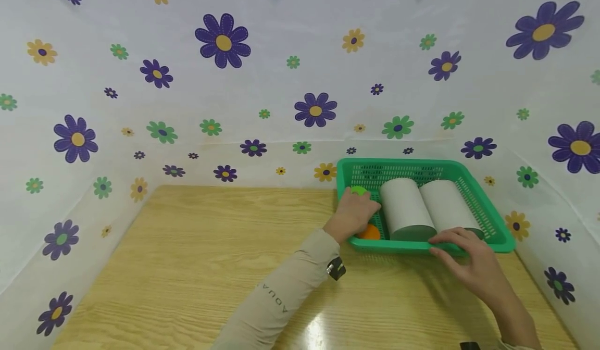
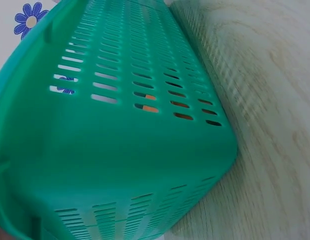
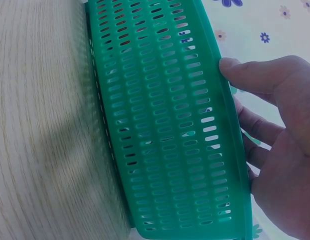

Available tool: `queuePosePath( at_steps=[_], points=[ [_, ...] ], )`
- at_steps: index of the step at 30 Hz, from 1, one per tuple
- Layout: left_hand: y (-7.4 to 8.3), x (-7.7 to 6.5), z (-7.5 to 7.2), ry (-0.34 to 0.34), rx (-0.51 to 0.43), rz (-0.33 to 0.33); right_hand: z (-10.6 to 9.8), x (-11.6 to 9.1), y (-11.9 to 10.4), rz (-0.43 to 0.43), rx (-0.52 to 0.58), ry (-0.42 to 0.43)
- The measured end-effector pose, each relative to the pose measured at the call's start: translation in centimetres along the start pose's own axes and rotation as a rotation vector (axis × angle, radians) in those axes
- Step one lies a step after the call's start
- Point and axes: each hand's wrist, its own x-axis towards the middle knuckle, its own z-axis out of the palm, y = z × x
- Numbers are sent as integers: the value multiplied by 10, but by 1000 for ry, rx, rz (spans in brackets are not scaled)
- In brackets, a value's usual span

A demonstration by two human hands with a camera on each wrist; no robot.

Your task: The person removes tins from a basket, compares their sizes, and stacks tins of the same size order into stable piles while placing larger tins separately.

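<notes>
A green plastic basket (image 1: 389, 244) with slotted walls stands on the table, two white cylinders (image 1: 407, 207) (image 1: 450, 204) lying side by side in it. My left hand (image 1: 352, 212) reaches over the left end into the basket. Just past its knuckles shows a lime-green piece (image 1: 359, 189), and an orange rounded piece (image 1: 370, 232) lies under the hand by the front wall. I cannot tell whether the left fingers grip the lime-green piece. My right hand (image 1: 475, 261) holds the front rim; in the right wrist view, the thumb (image 3: 232, 67) is on the near side, the fingers beyond the rim.
The wood-grain table (image 1: 197, 266) extends to the left of the basket. White sheeting (image 1: 272, 79) printed with flowers walls in the back and both sides, close by the basket's right end.
</notes>
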Motion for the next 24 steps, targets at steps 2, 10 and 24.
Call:
queuePosePath(
  at_steps=[2,10,24],
  points=[
    [-1,0,1,20,-30,1,0,0,0,9,4,-2],
    [-2,-4,-2,41,-112,-9,0,0,0,14,12,-8],
    [-13,-30,-21,165,-233,58,1,-1,1,41,18,-17]
  ],
)
